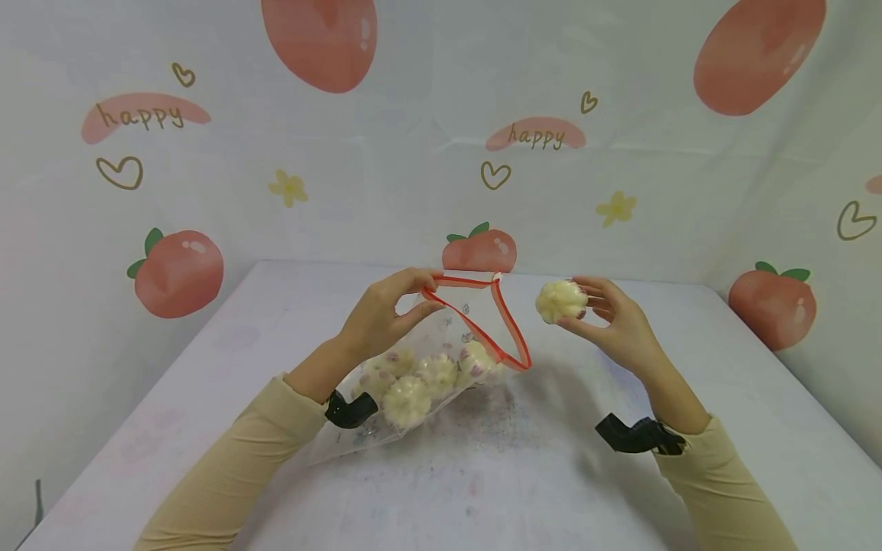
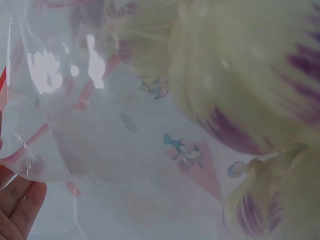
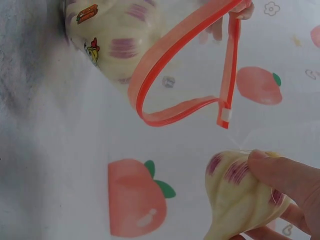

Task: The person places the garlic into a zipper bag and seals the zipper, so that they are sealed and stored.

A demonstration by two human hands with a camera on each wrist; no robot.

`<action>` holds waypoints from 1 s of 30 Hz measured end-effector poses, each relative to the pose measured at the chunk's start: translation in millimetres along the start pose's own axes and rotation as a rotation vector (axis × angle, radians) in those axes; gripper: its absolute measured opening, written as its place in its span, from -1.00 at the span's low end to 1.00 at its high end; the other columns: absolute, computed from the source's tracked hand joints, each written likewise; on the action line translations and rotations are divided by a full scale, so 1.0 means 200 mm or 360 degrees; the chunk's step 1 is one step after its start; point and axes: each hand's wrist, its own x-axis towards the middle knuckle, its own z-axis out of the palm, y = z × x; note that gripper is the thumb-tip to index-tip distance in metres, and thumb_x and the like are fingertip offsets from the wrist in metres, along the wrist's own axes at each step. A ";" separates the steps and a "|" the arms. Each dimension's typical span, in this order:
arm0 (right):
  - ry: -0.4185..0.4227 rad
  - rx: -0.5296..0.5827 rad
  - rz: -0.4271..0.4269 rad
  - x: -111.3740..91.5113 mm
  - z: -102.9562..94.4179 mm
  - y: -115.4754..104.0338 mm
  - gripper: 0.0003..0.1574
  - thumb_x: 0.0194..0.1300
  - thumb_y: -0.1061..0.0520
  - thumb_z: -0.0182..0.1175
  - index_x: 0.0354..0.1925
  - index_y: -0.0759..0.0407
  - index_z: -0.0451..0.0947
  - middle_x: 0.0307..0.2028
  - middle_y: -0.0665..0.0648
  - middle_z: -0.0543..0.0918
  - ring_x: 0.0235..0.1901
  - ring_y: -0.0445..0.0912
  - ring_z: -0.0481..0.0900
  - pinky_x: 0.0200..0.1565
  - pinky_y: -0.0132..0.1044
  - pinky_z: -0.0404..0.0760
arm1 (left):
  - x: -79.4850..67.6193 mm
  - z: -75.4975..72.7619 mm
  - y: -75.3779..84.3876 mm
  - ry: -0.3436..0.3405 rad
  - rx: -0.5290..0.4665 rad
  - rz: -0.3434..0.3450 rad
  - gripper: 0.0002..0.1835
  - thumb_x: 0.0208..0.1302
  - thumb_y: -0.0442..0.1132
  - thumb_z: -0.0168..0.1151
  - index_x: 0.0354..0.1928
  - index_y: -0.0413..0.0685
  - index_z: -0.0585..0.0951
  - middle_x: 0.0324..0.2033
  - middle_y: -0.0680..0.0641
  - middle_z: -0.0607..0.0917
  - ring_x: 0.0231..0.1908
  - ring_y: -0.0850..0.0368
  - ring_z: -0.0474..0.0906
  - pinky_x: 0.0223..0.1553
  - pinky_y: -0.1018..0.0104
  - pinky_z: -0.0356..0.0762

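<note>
My left hand (image 1: 389, 310) pinches the red-edged rim of a clear zip bag (image 1: 451, 325), whose mouth gapes toward the right. Inside the bag lie several garlic bulbs (image 1: 408, 399), cream with purple streaks; they fill much of the left wrist view, seen through the plastic. To the right of the mouth, my right hand (image 1: 616, 325) holds one garlic bulb (image 1: 561, 301) above the table, thumb on one side and fingers on the other. In the right wrist view the held bulb (image 3: 240, 190) sits apart from the bag's red rim (image 3: 150, 70).
A white table (image 1: 475, 482) spreads under both arms. Behind it hangs a white backdrop (image 1: 413, 168) printed with red fruits, hearts and flowers. Black straps with mounts (image 1: 637, 435) are on both wrists.
</note>
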 end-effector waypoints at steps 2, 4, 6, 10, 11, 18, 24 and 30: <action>-0.0007 0.0002 -0.0011 0.00 0.00 -0.01 -0.22 0.09 0.19 0.36 0.24 0.20 0.28 0.12 0.31 0.47 0.13 0.22 0.44 0.19 0.26 0.32 | 0.00 0.00 0.00 -0.0004 -0.0008 -0.0003 -0.74 0.06 -0.32 0.36 -0.24 -0.18 0.50 -0.05 -0.17 0.67 -0.17 0.04 0.63 -0.11 0.18 0.61; -0.0014 -0.0003 -0.0017 0.00 0.00 -0.02 -0.22 0.10 0.19 0.35 0.25 0.20 0.27 0.13 0.30 0.47 0.13 0.22 0.44 0.19 0.26 0.32 | 0.00 0.00 0.00 -0.0007 -0.0019 -0.0007 -0.74 0.06 -0.32 0.36 -0.24 -0.18 0.49 -0.04 -0.17 0.66 -0.16 0.04 0.63 -0.11 0.17 0.61; -0.0015 -0.0009 -0.0020 0.00 0.00 -0.03 -0.22 0.10 0.18 0.35 0.25 0.19 0.27 0.14 0.28 0.46 0.12 0.20 0.44 0.20 0.24 0.32 | 0.00 0.00 0.00 -0.0009 -0.0024 -0.0009 -0.74 0.06 -0.33 0.36 -0.24 -0.18 0.49 -0.04 -0.17 0.66 -0.15 0.04 0.63 -0.11 0.15 0.61; -0.0011 -0.0011 -0.0038 -0.01 0.00 -0.05 -0.22 0.10 0.18 0.35 0.25 0.19 0.27 0.13 0.27 0.46 0.12 0.20 0.44 0.20 0.23 0.33 | 0.00 0.00 0.00 -0.0006 -0.0024 -0.0008 -0.74 0.07 -0.31 0.36 -0.24 -0.18 0.50 -0.04 -0.17 0.66 -0.16 0.04 0.63 -0.12 0.15 0.61; -0.0010 -0.0006 -0.0046 -0.01 0.00 -0.06 -0.22 0.10 0.18 0.35 0.25 0.20 0.27 0.13 0.28 0.46 0.12 0.20 0.44 0.19 0.23 0.33 | 0.00 0.00 0.00 -0.0004 -0.0027 -0.0007 -0.75 0.07 -0.31 0.36 -0.24 -0.18 0.50 -0.04 -0.17 0.66 -0.16 0.04 0.63 -0.12 0.14 0.61; -0.0006 -0.0025 -0.0078 -0.02 0.00 -0.10 -0.24 0.10 0.18 0.35 0.23 0.19 0.29 0.11 0.23 0.49 0.08 0.10 0.45 0.19 0.14 0.38 | 0.00 0.00 0.00 0.0004 -0.0022 0.0008 -0.75 0.06 -0.32 0.36 -0.24 -0.17 0.50 -0.04 -0.17 0.66 -0.16 0.04 0.63 -0.11 0.17 0.61; -0.0015 -0.0031 -0.0118 -0.03 0.02 -0.11 -0.26 0.09 0.17 0.36 0.22 0.17 0.31 0.09 0.21 0.50 0.06 0.02 0.46 0.17 0.09 0.42 | 0.00 0.00 0.00 0.0006 -0.0017 0.0007 -0.75 0.06 -0.32 0.36 -0.24 -0.17 0.50 -0.05 -0.17 0.66 -0.15 0.04 0.64 -0.08 0.19 0.61; -0.0024 -0.0020 -0.0159 -0.03 0.03 -0.14 -0.27 0.09 0.18 0.36 0.22 0.14 0.33 0.10 0.17 0.51 -0.01 -0.44 0.38 0.17 0.05 0.43 | 0.00 -0.01 0.01 0.0008 -0.0009 -0.0001 -0.74 0.06 -0.31 0.36 -0.24 -0.17 0.50 -0.05 -0.17 0.67 -0.16 0.03 0.64 -0.09 0.18 0.61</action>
